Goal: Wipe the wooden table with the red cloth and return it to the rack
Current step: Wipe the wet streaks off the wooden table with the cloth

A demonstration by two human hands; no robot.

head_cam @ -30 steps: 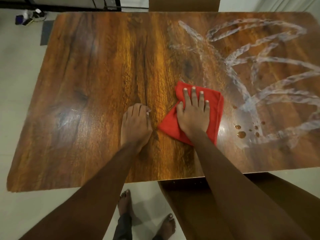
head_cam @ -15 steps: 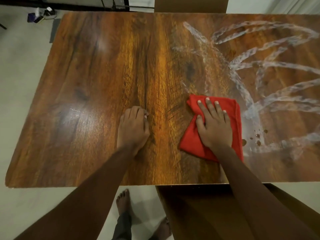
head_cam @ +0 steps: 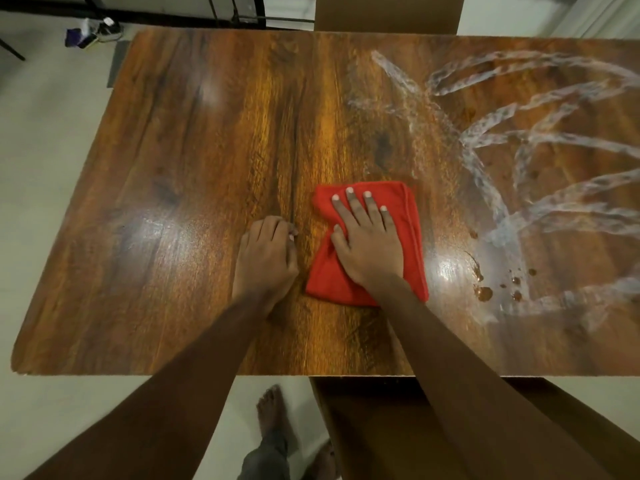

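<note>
- The red cloth (head_cam: 367, 244) lies folded on the wooden tabletop (head_cam: 194, 174), just left of the brown droplets (head_cam: 483, 292) and well short of the white smeared streaks (head_cam: 519, 133) that cover the tabletop's right part.
- The right hand (head_cam: 369, 251) presses flat on the cloth; its fingers (head_cam: 356, 209) are spread and extended, pinning the cloth rather than gripping it, with the fingertips just short of the cloth's far edge and the thumb on its left fold.
- The left hand (head_cam: 265, 258) rests on bare wood just left of the cloth, not touching it; its fingers are curled under loosely and hold nothing.
- Risk: a flat palm only drags the cloth by friction, so a fast stroke over the wet patch could let the hand slide off it or bunch the fold.
- Risk: the droplets sit beside the cloth's right edge; pushing through them would likely smear brown liquid into the streaks instead of lifting it.
- Risk: the streaks reach past the frame's right edge, so some may be missed.
- The rack is not in view.
</note>
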